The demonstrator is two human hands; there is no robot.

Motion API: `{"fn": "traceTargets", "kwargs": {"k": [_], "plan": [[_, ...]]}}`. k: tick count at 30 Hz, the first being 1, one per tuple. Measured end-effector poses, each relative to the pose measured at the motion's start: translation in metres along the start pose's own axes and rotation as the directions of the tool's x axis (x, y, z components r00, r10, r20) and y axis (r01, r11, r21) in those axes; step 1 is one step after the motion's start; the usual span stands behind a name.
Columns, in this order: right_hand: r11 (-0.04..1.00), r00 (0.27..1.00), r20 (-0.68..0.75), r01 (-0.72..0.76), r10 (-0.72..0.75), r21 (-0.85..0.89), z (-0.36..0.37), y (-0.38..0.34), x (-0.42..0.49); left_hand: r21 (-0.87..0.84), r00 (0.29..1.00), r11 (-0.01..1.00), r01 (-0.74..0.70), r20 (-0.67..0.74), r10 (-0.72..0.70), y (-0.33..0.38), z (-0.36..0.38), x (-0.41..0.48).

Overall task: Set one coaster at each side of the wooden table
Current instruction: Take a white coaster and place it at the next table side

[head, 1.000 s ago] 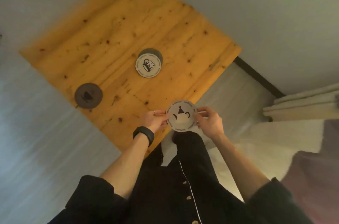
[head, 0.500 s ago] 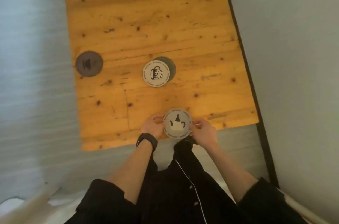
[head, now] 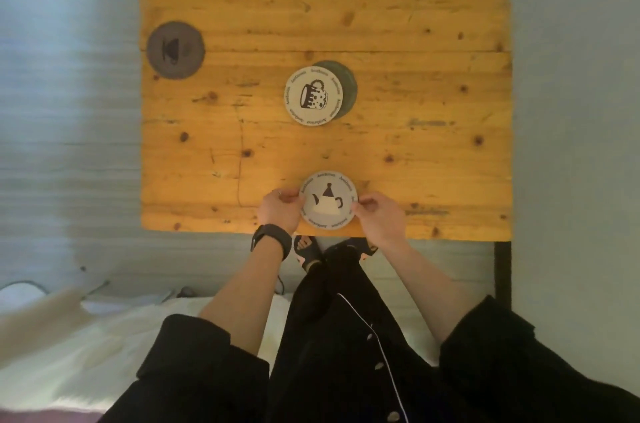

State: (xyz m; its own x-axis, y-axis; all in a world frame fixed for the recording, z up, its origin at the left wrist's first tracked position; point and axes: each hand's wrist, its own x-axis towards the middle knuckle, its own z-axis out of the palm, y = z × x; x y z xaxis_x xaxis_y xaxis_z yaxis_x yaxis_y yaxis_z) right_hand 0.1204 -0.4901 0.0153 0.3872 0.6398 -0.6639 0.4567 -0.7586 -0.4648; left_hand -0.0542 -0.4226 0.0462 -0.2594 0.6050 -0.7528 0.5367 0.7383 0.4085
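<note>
Coaster [head: 328,200]: round, pale, teapot print.

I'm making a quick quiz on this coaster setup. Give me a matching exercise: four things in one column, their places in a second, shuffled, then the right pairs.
Things
1. teapot coaster
2. mug coaster
3. dark grey coaster
4. black wristband

Places
A. at the table's left edge
B. on the left arm
C. between both hands at the near edge
D. mid-table, overlapping a dark coaster

Pairs: 1-C, 2-D, 3-A, 4-B
</note>
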Motion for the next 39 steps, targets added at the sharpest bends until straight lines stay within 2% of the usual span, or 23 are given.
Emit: {"fn": "traceTargets", "kwargs": {"k": [10, 15, 22, 28, 36, 39], "plan": [[0.998, 0.995, -0.077, -0.055, 0.057, 0.025, 0.015, -0.003, 0.003, 0.136, 0.993, 0.984, -0.117, 0.025, 0.114, -0.013, -0.005, 0.018], [0.998, 0.991, -0.125, -0.055, 0.055, 0.006, 0.022, -0.001, 0.004, 0.117, 0.989, 0.982, -0.147, 0.014, 0.146, -0.02, -0.004, 0.024], [0.993, 0.977, -0.203, -0.037, 0.059, 0.112, 0.031, 0.0, -0.002, 0.115, 0.988, 0.981, -0.153, -0.006, 0.155, -0.022, -0.004, 0.026], [0.995, 0.978, -0.198, -0.054, 0.07, 0.086, 0.029, -0.002, -0.002, 0.117, 0.983, 0.977, -0.179, -0.008, 0.181, -0.026, -0.001, 0.023], [0.997, 0.975, -0.218, -0.017, 0.034, 0.076, 0.032, -0.002, -0.004, 0.221, 0.948, 0.924, -0.311, 0.002, 0.318, -0.029, -0.002, 0.015], [0.999, 0.975, -0.223, 0.026, -0.019, 0.028, 0.031, -0.002, -0.006, 0.363, 0.899, 0.833, -0.417, 0.031, 0.436, -0.031, -0.001, 0.011]]}}
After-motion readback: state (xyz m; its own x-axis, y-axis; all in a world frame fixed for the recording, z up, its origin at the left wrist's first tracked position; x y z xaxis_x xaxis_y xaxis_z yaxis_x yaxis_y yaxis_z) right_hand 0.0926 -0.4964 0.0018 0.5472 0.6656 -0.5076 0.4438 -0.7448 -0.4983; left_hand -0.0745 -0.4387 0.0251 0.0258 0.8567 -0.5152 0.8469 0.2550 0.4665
